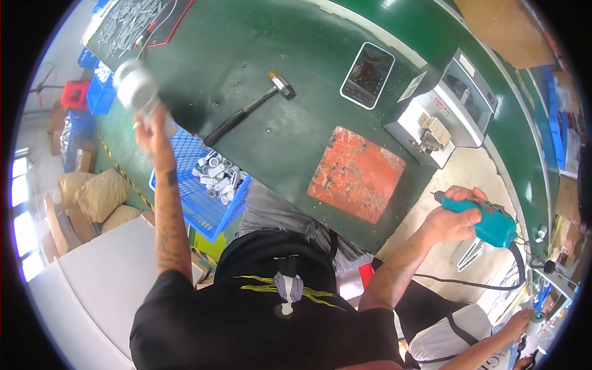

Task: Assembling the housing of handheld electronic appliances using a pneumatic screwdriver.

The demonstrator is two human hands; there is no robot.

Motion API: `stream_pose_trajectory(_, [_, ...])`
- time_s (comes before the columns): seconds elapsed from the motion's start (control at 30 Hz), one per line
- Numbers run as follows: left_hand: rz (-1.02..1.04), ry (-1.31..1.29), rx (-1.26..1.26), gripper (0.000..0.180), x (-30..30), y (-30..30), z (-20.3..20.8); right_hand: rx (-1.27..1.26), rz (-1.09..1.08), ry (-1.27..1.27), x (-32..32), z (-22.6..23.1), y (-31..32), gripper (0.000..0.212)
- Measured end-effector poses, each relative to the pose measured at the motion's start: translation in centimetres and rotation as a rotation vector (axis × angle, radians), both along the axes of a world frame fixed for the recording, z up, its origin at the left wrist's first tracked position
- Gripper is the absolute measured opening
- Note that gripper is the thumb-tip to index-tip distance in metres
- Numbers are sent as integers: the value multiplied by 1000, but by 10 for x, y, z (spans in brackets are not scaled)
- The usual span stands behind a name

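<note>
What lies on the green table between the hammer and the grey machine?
In the head view, a smartphone lies face up between the hammer and the grey machine, on the green table.

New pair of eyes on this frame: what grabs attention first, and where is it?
Probably the red-orange mat in the middle of the green workbench, the brightest patch there. Next, the teal power tool gripped in the right hand at the bench's right edge, and the blurred pale cylindrical part raised in the left hand at the upper left. A hammer lies on the bench beyond the mat.
</note>
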State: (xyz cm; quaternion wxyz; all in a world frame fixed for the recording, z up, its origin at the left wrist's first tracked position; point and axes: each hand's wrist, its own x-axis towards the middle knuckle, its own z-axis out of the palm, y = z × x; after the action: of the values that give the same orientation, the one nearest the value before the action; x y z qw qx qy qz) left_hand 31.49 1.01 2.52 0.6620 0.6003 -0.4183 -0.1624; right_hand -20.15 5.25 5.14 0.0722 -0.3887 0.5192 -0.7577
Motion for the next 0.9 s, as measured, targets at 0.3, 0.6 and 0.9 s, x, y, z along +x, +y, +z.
stream_pose_trajectory(0.3, [217,224,465,36,77,150,-94,13,-19,32,-1,1,-6,71])
stream_pose_trajectory(0.6, [70,965,968,51,57,200,-278,153,-18,43,19,19,9,66])
stream_pose_trajectory(0.9, [-5,591,1397,76,131,205,-372,217,13,10,44,31,34,61])
